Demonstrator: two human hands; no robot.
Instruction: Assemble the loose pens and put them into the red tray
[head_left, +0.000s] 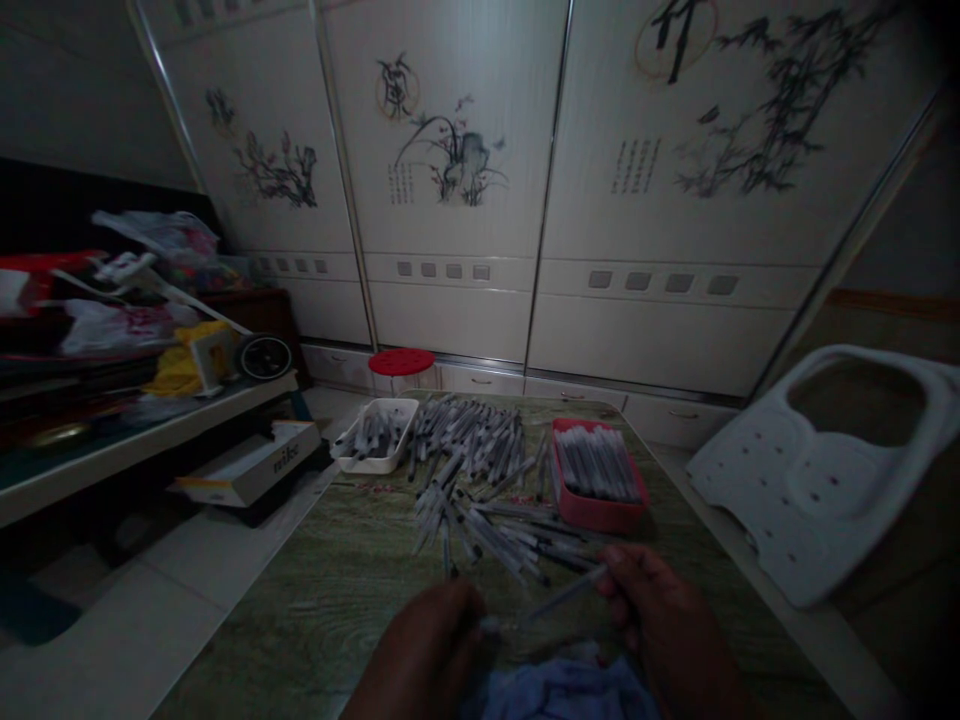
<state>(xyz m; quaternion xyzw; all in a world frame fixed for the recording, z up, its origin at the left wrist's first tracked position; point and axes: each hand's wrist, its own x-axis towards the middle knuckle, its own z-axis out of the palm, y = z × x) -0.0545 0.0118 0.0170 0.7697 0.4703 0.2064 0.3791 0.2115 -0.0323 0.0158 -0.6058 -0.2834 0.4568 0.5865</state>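
Note:
My right hand (664, 625) pinches one end of a slim translucent pen (566, 592) between thumb and fingers. The pen slants down to the left over the table's near part. My left hand (431, 645) is closed, its fingers dark and blurred. A small pale piece (490, 626) shows at its fingertips; what it is I cannot make out. Loose pens (502, 535) with dark ends lie spread just beyond both hands, and a thick heap of pens (472, 435) rests behind them. Below the hands lies a crumpled blue cloth (562, 690).
On the wooden-patterned table (300, 590), a red basket (604, 512) of lined-up pens stands right and a white tray (371, 465) of pens left. A red stool (402, 362) is behind, a white plastic chair (817, 480) right, a cluttered bench (150, 425) left.

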